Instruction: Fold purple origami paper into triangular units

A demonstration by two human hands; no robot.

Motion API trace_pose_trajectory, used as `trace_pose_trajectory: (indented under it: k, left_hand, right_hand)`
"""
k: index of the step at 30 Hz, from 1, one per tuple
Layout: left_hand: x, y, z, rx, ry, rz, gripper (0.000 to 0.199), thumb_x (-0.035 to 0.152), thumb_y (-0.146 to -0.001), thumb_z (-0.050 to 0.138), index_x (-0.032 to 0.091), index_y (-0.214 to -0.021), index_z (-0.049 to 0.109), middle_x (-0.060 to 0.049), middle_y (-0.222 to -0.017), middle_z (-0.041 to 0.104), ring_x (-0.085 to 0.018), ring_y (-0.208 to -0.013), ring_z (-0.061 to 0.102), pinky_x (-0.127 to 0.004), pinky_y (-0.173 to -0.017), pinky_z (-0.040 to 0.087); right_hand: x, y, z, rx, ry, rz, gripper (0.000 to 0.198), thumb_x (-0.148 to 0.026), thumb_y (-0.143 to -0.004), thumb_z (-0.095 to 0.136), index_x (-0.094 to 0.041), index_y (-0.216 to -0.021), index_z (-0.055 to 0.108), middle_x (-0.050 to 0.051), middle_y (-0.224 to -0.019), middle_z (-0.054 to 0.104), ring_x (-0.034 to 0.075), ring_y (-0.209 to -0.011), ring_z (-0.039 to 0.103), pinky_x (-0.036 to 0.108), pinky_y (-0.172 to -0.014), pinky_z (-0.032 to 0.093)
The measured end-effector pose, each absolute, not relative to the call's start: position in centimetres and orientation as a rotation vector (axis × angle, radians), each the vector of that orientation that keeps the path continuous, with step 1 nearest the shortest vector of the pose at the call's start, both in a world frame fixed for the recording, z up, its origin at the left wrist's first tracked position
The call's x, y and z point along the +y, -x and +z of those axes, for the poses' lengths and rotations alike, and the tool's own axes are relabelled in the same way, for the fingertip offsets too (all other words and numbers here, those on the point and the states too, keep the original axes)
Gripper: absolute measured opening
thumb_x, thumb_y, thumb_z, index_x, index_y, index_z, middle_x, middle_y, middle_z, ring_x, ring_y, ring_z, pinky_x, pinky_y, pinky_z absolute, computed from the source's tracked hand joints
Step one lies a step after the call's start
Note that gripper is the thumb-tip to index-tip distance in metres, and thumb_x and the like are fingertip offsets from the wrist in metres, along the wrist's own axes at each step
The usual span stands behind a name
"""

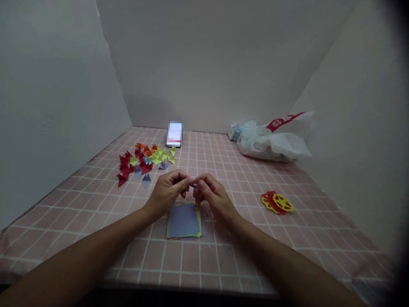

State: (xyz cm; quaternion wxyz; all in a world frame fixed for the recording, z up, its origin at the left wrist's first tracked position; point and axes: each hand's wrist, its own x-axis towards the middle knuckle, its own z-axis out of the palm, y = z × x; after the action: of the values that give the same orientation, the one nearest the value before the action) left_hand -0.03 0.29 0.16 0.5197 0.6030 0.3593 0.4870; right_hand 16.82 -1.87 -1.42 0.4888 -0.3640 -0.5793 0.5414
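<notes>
Between my fingertips is a small folded piece of purple paper (pixel 194 186), mostly hidden by the fingers. My left hand (pixel 171 187) pinches it from one side. From the other side my right hand (pixel 212 194) grips it between thumb and fingers. Just below the hands lies a stack of square paper sheets (pixel 183 221), a purple-blue one on top, with yellow and orange edges showing beneath. Farther off to the left, several folded paper pieces (pixel 147 164) in red, orange, yellow, blue and purple are spread in a loose group.
A lit phone (pixel 174 134) stands upright near the back wall. At the back right lie a white plastic bag (pixel 271 143) with red print and a small box (pixel 234 132). Red and yellow cut-out shapes (pixel 277 202) rest on the right of the tiled-pattern tabletop (pixel 236 264). Walls enclose three sides.
</notes>
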Motion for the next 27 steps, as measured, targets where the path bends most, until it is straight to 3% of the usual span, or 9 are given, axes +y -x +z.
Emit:
trace_pose_trajectory:
  k: [3, 6, 14, 20, 27]
  left_hand:
    - [0.3, -0.1, 0.0, 0.874, -1.451, 1.155, 0.019, 0.03, -0.082, 0.071, 0.015, -0.072, 0.064, 0.004, -0.059, 0.056, -0.007, -0.05, 0.051, -0.019, -0.05, 0.042]
    - [0.1, -0.3, 0.0, 0.87, -1.458, 1.128, 0.017, 0.031, -0.08, 0.071, 0.015, -0.08, 0.065, 0.004, -0.064, 0.059, -0.008, -0.053, 0.052, -0.02, -0.052, 0.043]
    - [-0.6, 0.0, 0.4, 0.883, -1.607, 1.106, 0.031, 0.035, -0.091, 0.057, 0.016, -0.068, 0.06, 0.002, -0.061, 0.057, -0.01, -0.059, 0.054, -0.024, -0.06, 0.043]
    - [0.1, -0.4, -0.3, 0.758, -1.423, 1.107, 0.017, 0.03, -0.084, 0.068, 0.016, -0.09, 0.061, 0.001, -0.074, 0.062, -0.012, -0.067, 0.06, -0.026, -0.065, 0.048]
    - [0.2, -0.3, -0.2, 0.71, -1.388, 1.127, 0.021, 0.026, -0.083, 0.07, 0.016, -0.096, 0.058, 0.002, -0.075, 0.061, -0.011, -0.067, 0.059, -0.026, -0.065, 0.047]
  right_hand:
    - [-1.9, -17.0, -1.3, -1.64, 0.997, 0.924, 0.016, -0.033, -0.088, 0.065, -0.02, -0.082, 0.06, -0.002, -0.07, 0.056, 0.012, -0.062, 0.052, 0.026, -0.058, 0.041]
    - [-2.2, -17.1, -1.2, -1.699, 1.05, 0.76, 0.024, -0.03, -0.091, 0.061, -0.019, -0.07, 0.057, -0.001, -0.064, 0.055, 0.012, -0.06, 0.051, 0.027, -0.057, 0.039]
    - [-3.1, -16.6, -0.6, -1.568, 0.937, 1.125, 0.025, -0.032, -0.092, 0.059, -0.018, -0.072, 0.065, -0.001, -0.06, 0.06, 0.012, -0.054, 0.055, 0.026, -0.056, 0.043]
    - [-2.4, -16.9, -1.1, -1.566, 0.945, 0.993, 0.025, -0.035, -0.093, 0.06, -0.018, -0.076, 0.065, 0.0, -0.068, 0.062, 0.011, -0.057, 0.056, 0.026, -0.056, 0.044]
    - [-1.9, -17.0, -1.2, -1.334, 0.764, 1.336, 0.027, -0.04, -0.094, 0.06, -0.018, -0.078, 0.061, -0.001, -0.072, 0.061, 0.01, -0.053, 0.058, 0.024, -0.054, 0.046]
